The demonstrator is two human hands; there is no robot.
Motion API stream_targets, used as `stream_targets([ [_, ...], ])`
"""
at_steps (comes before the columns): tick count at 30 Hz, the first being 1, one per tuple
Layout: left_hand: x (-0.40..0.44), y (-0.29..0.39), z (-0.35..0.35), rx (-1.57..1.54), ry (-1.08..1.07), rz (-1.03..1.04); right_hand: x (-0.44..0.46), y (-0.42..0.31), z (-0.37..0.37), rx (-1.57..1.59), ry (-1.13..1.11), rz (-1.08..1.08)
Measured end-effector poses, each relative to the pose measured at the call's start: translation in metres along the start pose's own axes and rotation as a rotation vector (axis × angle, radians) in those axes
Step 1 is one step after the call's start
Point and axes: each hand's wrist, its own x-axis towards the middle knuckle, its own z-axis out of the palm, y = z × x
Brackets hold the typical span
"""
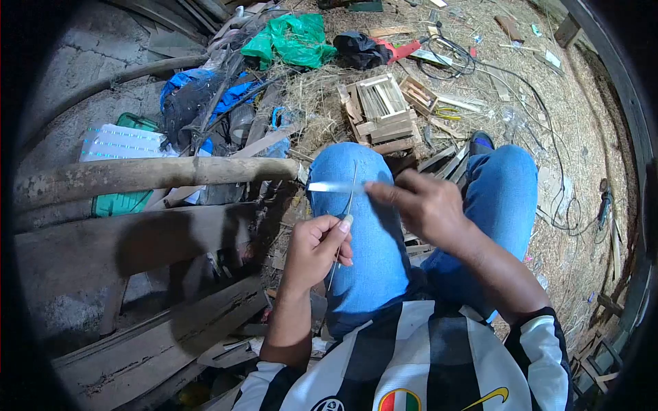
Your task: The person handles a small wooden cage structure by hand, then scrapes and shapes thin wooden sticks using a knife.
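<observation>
My left hand (317, 252) is closed, with thumb and fingers pinching a thin, slightly curved strip (351, 198) over my left knee. The strip runs up past the thumb and down below the fingers; its material is hard to make out. My right hand (428, 207) is wrapped round a knife, whose handle is hidden in the fist. The shiny knife blade (334, 187) points left, lies across the upper part of the strip and is smeared by motion. Whether the blade touches the strip I cannot tell.
A bamboo pole (157, 175) runs in from the left toward my knee. Ahead stand a small stack of wooden frames (380, 109) and a green plastic bag (291, 41). Yellow-handled pliers (449, 113) and a black cable (541, 103) lie on the straw-strewn ground to the right.
</observation>
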Motion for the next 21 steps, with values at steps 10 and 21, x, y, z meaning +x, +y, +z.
stream_targets([
  [10, 0.001, -0.002, 0.001, 0.003, 0.006, 0.009, -0.006, 0.000, 0.003, -0.024, -0.014, -0.057],
  [21, -0.002, -0.002, -0.003, 0.007, -0.010, -0.003, -0.002, 0.001, 0.003, 0.024, -0.036, 0.010],
])
